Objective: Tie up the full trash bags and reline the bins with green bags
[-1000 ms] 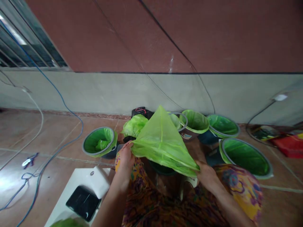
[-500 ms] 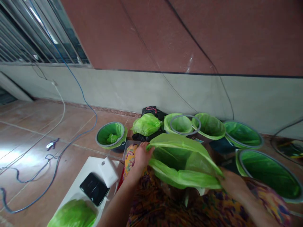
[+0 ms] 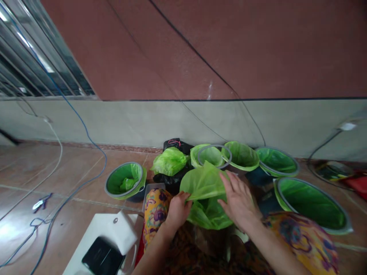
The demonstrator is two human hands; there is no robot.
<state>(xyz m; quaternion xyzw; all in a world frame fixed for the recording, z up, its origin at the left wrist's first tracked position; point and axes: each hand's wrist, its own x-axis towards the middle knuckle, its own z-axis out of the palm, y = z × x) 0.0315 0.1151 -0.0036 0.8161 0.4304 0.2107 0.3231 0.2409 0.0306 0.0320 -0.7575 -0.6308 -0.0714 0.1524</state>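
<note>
A thin light-green plastic bag (image 3: pixel 205 191) lies bunched low in front of my knees, over something I cannot make out. My left hand (image 3: pixel 177 210) pinches its near left edge, fingers closed on the plastic. My right hand (image 3: pixel 237 198) rests on top of the bag with fingers stretched flat and spread. Both forearms come up from the bottom of the view over my patterned yellow and purple clothing (image 3: pixel 295 236).
Several round bins lined with green bags stand on the tiled floor: one at left (image 3: pixel 124 182), a grey-rimmed one (image 3: pixel 210 154), more at right (image 3: pixel 311 202). A black bag (image 3: pixel 174 145) and a stuffed green bag (image 3: pixel 169 160) lie behind. White box with a black device (image 3: pixel 101 258) at lower left; cables (image 3: pixel 71 183) trail left.
The bag, held up and spread wide between both hands, has come down and collapsed. My right hand let go of its edge and now lies flat on top.
</note>
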